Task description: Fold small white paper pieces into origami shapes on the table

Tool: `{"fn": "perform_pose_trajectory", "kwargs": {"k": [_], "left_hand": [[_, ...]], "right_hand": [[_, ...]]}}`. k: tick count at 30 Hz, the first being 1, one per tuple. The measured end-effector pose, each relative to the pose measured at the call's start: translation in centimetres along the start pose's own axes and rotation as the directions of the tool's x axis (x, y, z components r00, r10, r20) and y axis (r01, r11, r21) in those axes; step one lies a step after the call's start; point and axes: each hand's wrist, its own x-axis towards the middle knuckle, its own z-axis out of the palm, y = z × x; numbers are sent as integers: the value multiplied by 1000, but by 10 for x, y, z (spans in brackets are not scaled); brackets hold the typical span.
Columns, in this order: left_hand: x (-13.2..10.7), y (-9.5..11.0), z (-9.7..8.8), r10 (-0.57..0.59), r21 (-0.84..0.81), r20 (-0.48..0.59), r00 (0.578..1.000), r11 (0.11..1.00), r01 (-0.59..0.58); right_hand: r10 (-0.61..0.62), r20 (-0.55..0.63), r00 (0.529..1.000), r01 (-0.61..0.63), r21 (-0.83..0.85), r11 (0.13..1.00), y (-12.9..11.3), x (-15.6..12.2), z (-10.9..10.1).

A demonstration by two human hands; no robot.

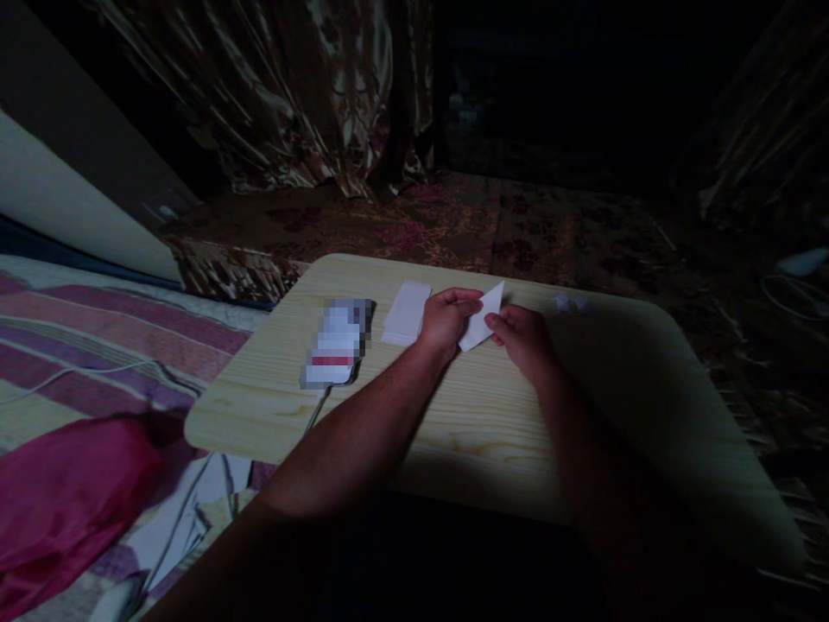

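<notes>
Lying nearest the camera are your left forearm [369, 432] and right forearm [566, 423], angling over the wooden counter [479, 423]. Both hands are holding one piece of white paper [483, 321] — it's sitting between them, one pointed corner standing up. Your left hand [446, 321] is pinching its left side, the fingers [466, 302] pressed together on it; your right hand [523, 335] is pinching the right side, thumb on the near face. What's going on behind the paper: can't tell.

Step looks like folding or creasing. For a clean job, you should be matching edges before pressing, letting the left pinch anchor while the right thumb is running from the middle outward — squeezing too early risks a skewed crease. The sharp tip could be bending easily, so go light there.

A paper stack [407, 309] is resting just beside your left hand, a phone [337, 341] farther left; small white pieces [571, 304] are lying beyond your right hand.
</notes>
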Motion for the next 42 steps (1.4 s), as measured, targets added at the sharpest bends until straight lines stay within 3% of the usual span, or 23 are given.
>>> {"fn": "perform_pose_trajectory", "kwargs": {"k": [3,14,21,28,42], "left_hand": [[2,0,-1,23,-8,-23,999,1000,-23],[3,-1,-2,39,-34,-61,997,999,-42],[2,-3,0,59,-45,-15,998,997,-60],[-4,-1,5,40,-29,72,997,999,-38],[-6,-3,4,37,39,87,996,998,-41]], "right_hand": [[-9,39,999,7,50,999,2,1,1],[-38,10,999,38,-51,998,2,-1,-1],[48,-86,995,-39,106,994,0,1,1],[65,-197,978,-42,117,992,4,6,-1],[22,-189,982,-13,52,999,2,5,-1]]}}
